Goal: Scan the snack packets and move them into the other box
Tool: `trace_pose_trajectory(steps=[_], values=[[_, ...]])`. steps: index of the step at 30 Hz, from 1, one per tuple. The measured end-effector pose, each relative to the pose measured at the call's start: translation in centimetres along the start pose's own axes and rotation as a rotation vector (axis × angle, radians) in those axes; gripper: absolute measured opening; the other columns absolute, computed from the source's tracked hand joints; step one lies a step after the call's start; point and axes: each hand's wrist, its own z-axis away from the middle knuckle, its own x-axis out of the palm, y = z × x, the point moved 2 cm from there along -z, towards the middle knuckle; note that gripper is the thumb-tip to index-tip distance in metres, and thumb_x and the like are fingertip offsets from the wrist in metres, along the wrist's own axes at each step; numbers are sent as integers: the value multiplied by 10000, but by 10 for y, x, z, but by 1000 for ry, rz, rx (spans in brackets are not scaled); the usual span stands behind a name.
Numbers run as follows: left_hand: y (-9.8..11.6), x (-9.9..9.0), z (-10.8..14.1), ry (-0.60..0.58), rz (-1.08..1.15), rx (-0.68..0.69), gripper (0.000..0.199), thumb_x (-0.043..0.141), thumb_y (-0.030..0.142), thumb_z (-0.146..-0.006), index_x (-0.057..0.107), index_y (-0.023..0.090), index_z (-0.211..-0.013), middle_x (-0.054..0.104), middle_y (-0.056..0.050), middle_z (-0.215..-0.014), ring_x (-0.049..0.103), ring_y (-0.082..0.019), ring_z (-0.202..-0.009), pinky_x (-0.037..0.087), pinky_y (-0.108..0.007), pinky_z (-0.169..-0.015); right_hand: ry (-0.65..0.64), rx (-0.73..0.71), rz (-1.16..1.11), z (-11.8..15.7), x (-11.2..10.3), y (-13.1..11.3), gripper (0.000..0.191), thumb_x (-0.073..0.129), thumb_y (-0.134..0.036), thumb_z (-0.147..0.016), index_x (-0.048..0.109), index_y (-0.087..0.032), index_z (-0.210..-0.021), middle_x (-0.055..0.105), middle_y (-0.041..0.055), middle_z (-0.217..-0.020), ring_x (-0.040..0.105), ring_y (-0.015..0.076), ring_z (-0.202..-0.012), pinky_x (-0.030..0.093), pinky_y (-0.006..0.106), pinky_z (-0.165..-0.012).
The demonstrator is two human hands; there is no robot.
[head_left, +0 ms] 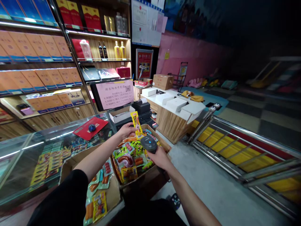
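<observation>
My left hand is closed on a yellow snack packet, which it holds upright above the far side of a cardboard box. Wrapped around the grip of a dark barcode scanner is my right hand. The scanner's head, showing a small blue light, is just below and right of the packet. Under both hands the box is full of wrapped sausages and other bright packets. Beneath my left forearm, a second cardboard box contains more packaged sausages and a yellow packet.
A glass display counter runs along the left, with a red folder on top. Ahead stand a screen bearing a pink sign and a black printer. A white-topped wooden counter and metal railing are to the right.
</observation>
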Motion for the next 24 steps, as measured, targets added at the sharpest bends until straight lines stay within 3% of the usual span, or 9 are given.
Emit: trace_pose_trajectory(steps=[6,11,18,24], values=[[15,5,5,-118,20,84,432,910,107,-629,674,135,-989,769,-89,-883,763,-219,-764,637,-309,-687,3,-38,-20,-4,-1,-9,158,620,-331,-761,670,-198,-832,651,30,-633,670,246,-743,509,321,-641],[16,3,4,-133,2,84,449,928,119,-610,693,127,-992,777,-119,-937,765,-240,-829,640,-346,-763,22,-28,-3,-3,0,-7,121,632,-306,-756,663,-202,-810,686,45,-686,687,256,-772,521,336,-674],[13,-1,4,-13,-31,31,482,885,48,-648,640,116,-1059,768,-97,-880,750,-194,-720,623,-284,-646,28,-69,2,-4,3,-1,182,645,-317,-761,700,-188,-875,748,79,-834,705,263,-807,540,359,-723],[10,-13,21,27,-1,33,438,863,41,-667,610,121,-1015,755,-86,-835,745,-193,-676,619,-278,-600,15,-68,9,-4,6,-4,286,664,-349,-746,727,-167,-957,766,102,-895,716,278,-861,552,394,-795]])
